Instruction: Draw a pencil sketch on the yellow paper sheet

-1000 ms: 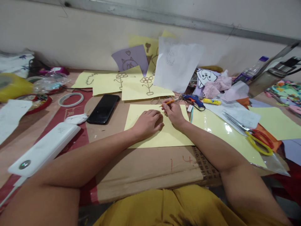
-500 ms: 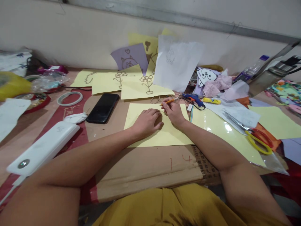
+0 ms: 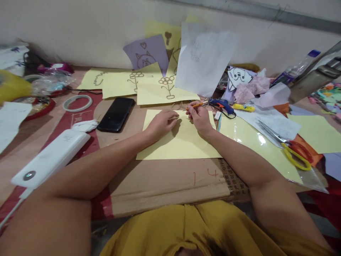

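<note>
A sheet of pale yellow paper [image 3: 170, 149] lies on the cardboard in front of me. My left hand [image 3: 163, 122] rests at its upper left part with the fingers loosely stretched and the thumb apart, holding nothing. Closed around an orange pencil [image 3: 197, 105], my right hand [image 3: 199, 119] sits at the sheet's upper right. The pencil slants, its point toward the left near the paper's top edge; whether the point touches the sheet I cannot tell. Just behind stand yellow sheets with brown flower drawings [image 3: 167, 90].
A black phone [image 3: 116, 114], a tape roll [image 3: 77, 103] and a white power bank [image 3: 50, 158] lie to the left. On the right are a blue glue gun [image 3: 221, 105], a yellow glue stick [image 3: 243, 107], scissors [image 3: 295, 156] and a bottle [image 3: 298, 69]. Propped drawings [image 3: 205, 60] lean on the wall.
My left hand has shifted a little left and up, away from the right hand. My right hand has moved slightly up and right with the pencil. The view has tilted a bit.
</note>
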Available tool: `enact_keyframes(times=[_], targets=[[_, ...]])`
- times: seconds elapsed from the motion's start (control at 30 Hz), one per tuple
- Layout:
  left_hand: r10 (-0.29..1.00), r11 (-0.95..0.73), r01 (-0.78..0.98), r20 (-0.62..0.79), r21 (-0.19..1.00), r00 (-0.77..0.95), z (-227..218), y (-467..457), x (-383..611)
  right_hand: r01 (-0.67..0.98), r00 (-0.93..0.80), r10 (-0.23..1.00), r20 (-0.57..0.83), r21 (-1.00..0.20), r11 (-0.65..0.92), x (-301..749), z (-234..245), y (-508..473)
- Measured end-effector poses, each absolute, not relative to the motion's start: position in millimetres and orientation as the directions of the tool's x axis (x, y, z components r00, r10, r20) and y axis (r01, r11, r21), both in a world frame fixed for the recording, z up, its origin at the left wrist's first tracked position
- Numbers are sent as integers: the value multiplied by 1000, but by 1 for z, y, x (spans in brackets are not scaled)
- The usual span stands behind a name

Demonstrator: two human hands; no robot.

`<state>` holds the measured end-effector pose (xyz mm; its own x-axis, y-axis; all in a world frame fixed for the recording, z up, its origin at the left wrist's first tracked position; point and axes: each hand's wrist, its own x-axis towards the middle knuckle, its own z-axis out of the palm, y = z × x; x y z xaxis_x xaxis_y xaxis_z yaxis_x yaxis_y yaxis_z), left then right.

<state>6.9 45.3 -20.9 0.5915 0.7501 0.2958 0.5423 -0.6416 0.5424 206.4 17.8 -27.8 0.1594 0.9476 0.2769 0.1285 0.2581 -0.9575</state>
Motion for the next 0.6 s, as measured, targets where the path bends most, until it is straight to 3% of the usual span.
enact_keyframes(times=[0.1, 0.27, 0.4, 0.6], targets=[[612, -767, 520, 184, 376, 769, -19, 27, 11, 118, 181, 942, 284, -957, 266, 209, -28, 20], [538, -801, 511, 0, 313, 843, -19, -14, 14, 98, 234, 935, 266, -963, 250, 213, -28, 25], [375, -886, 354, 12, 300, 927, -14, -36, 15, 81, 238, 935, 264, -964, 252, 214, -29, 28], [388, -917, 377, 71, 131, 919, 13, -39, 14, 145, 192, 923, 334, -940, 310, 218, -24, 33]])
